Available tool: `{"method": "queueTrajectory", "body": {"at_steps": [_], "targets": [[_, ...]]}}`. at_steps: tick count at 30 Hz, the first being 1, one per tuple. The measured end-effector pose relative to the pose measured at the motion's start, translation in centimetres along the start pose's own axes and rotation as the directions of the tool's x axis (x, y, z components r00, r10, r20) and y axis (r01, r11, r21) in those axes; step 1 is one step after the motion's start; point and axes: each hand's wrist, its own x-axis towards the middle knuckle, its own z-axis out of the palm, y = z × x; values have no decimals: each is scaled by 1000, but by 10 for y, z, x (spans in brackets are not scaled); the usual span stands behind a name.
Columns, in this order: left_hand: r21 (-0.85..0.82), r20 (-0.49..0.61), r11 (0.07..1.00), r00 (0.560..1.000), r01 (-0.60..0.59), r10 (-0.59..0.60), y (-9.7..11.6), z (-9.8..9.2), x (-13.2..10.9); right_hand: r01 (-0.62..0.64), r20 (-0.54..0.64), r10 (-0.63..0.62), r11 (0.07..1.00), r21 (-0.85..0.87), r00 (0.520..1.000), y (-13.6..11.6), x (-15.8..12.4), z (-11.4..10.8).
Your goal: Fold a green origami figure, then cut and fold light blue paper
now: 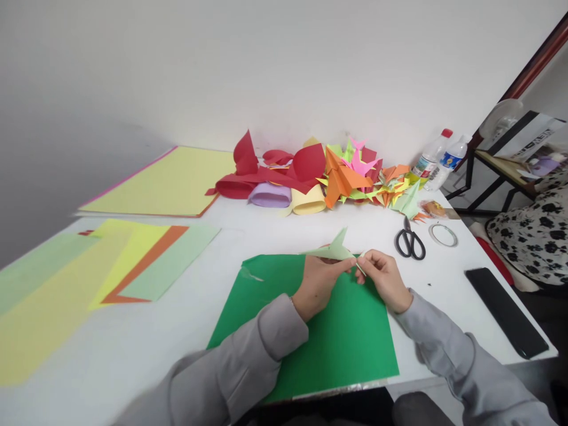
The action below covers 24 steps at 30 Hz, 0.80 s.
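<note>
A pale green folded paper figure (338, 247) with pointed, tail-like tips is held above a green sheet (346, 331). My left hand (320, 283) is closed round its near side, thumb pressed on the fold. My right hand (380, 273) pinches the narrow right end of the same paper between thumb and fingertips. Both hands meet near the sheet's upper right part, and their fingers partly hide the folds. Black-handled scissors (410, 241) lie to the right of my right hand, beside a roll of tape (443, 235).
Folded paper figures (339, 177) and red paper rolls (237, 186) are heaped along the wall. Plastic bottles (450, 160) stand at the back right. Coloured sheets (168, 260) and a large yellow sheet (164, 180) lie left. A black phone-like slab (506, 312) rests near the right edge.
</note>
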Motion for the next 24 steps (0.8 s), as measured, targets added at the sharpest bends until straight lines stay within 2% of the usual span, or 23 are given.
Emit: {"method": "queueTrajectory", "body": {"at_steps": [8,19,21,24], "targets": [[19,20,1000,1000,-8,7,5,3,-1,50,-2,-50,997,-63,999,3,-1,2],[-45,30,999,999,22,-21,4,0,2,-45,35,39,986,161,999,2,0,3],[-81,38,995,997,65,-62,6,1,0,-77,42,69,974,212,997,1,0,3],[-200,106,968,986,149,-130,9,1,-1,-110,30,105,958,265,994,-2,1,3]]}}
